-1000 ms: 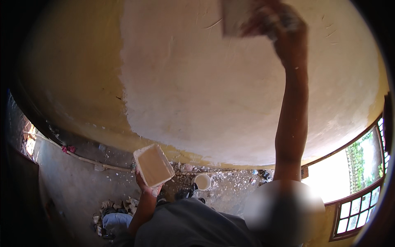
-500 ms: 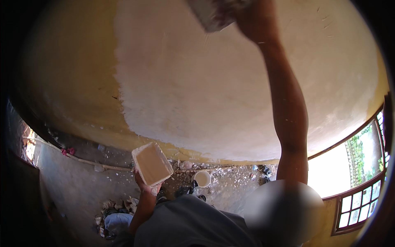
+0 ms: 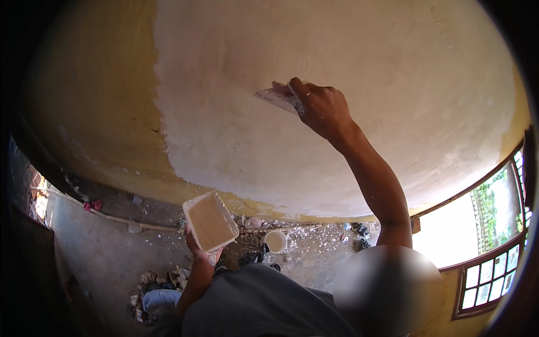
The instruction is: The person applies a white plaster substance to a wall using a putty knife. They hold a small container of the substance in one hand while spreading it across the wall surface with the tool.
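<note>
My right hand point(image 3: 324, 111) grips a plaster-smeared putty knife point(image 3: 278, 99), whose wide blade lies at the wall point(image 3: 224, 129). A pale skim coat covers most of that wall, with bare yellow-ochre paint along its left side and bottom. Low on the left, my left hand point(image 3: 200, 251) is closed on a square tub point(image 3: 211, 222), holding it from below and along its side. The tub is tilted so that its inside faces up toward me, and pale beige filler shows in it.
On the floor by the wall's foot stands a white bucket point(image 3: 275, 242) amid scattered plaster flakes. A long pole point(image 3: 140, 225) lies along the left. Rubbish and a bluish cloth point(image 3: 161, 301) are heaped at lower left. A barred window point(image 3: 491, 278) is at right.
My right hand has come down the wall from the top edge, bringing the putty knife to mid-wall. The tub in my left hand has shifted only slightly.
</note>
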Motion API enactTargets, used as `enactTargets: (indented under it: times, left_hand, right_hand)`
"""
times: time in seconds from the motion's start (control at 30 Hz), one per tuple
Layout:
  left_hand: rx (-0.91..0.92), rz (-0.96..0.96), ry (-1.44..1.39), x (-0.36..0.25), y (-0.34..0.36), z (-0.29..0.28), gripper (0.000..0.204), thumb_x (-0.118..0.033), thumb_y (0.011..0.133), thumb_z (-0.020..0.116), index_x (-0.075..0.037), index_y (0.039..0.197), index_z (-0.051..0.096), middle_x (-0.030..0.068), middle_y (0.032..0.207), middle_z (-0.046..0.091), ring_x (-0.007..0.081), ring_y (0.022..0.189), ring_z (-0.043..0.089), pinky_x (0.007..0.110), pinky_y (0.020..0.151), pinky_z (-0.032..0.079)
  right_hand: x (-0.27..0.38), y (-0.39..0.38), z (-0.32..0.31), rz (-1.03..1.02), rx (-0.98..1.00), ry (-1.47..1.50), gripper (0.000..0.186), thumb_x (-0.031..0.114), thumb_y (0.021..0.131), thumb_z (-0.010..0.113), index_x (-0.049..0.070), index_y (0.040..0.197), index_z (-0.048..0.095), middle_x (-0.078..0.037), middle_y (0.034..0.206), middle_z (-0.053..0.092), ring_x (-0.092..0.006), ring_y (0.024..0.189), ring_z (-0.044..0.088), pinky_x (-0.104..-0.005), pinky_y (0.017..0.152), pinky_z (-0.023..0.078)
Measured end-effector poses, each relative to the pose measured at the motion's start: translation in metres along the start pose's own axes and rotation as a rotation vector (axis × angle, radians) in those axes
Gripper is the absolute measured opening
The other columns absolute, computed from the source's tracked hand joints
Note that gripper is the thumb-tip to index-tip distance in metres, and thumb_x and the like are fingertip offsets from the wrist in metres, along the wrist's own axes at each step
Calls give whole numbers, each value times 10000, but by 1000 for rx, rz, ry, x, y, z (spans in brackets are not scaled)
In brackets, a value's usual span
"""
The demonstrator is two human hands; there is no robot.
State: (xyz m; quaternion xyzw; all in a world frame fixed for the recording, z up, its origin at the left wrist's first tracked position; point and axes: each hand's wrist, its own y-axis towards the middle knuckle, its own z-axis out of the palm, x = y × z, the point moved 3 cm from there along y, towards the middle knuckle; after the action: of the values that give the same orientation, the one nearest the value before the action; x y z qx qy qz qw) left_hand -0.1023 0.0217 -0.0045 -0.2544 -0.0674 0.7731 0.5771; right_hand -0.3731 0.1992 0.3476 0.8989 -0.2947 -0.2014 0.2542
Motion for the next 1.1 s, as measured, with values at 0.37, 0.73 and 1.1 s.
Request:
enactTargets:
  times: [0.37,0.73,1.1]
  left_hand:
    - [80,7,-2,1,6,-4,631,-638,938,438,-205,1392,499,32,1288,602,308,1126,623,570,848,552]
    - [-52,-74,-35,1,4,-5,587,-609,949,443,-210,1373,516,23,1276,604,298,1093,635,538,811,571]
    - [84,-22,103,3,4,2,635,-637,937,412,-201,1392,487,45,1264,598,303,1074,633,537,764,575]
  right_hand:
    - [-21,12,-74,-9,-90,142,213,114,891,701,46,1076,620,-76,1041,757,-243,1018,714,-352,817,588]
    - [-96,4,-170,165,-694,-4,161,231,931,624,76,931,665,-110,830,735,-229,732,726,-371,636,577]
    - [-32,-61,-1,-3,110,-211,185,136,967,519,113,1150,536,-123,793,690,-329,710,718,-445,560,582]
